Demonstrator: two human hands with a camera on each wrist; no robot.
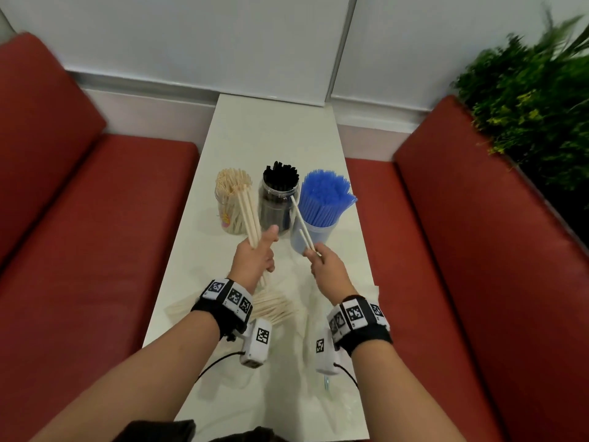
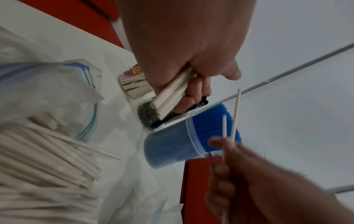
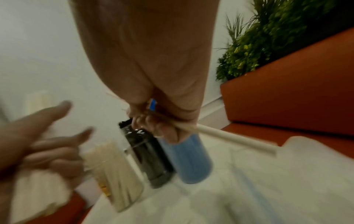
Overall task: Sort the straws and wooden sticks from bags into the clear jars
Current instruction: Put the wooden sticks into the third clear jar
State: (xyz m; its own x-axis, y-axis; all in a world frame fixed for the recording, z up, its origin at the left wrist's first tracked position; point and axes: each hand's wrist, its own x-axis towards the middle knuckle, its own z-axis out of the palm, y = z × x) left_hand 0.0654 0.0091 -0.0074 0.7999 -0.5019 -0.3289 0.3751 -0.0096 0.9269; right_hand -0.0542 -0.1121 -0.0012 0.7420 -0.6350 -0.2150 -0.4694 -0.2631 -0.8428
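Both hands are raised above the middle of a long white table [image 1: 274,122], a little apart from each other. Curled around a bundle of wooden sticks [image 1: 250,215], the left hand [image 1: 253,258] grips them in a fist with the thumb pointing up; the sticks slant up and away, their tips over the jar of wooden sticks [image 1: 231,202]. Between thumb and fingers, the right hand [image 1: 325,266] pinches two thin sticks [image 1: 302,226], which slant up toward the jar of black straws [image 1: 277,199].

Three clear jars stand in a row across the table just beyond the hands: the stick jar toward the left edge, the black straw jar in the centre, and the jar of blue straws [image 1: 322,208] toward the right edge. The jars stand close side by side; whether they touch is hard to tell.

Nearer the person, under the wrists, a loose pile of sticks [image 1: 274,306] lies on clear plastic bags [image 1: 306,393]. The wrists and their marker bands hide part of the pile. In the left wrist view a zip bag [image 2: 57,84] is seen, with the stick pile beside it, blurred. The right wrist view is smeared, so the finger positions there are unclear.

Red benches [image 1: 95,218] flank the table, and a green plant [image 1: 529,100] rises behind the right one.
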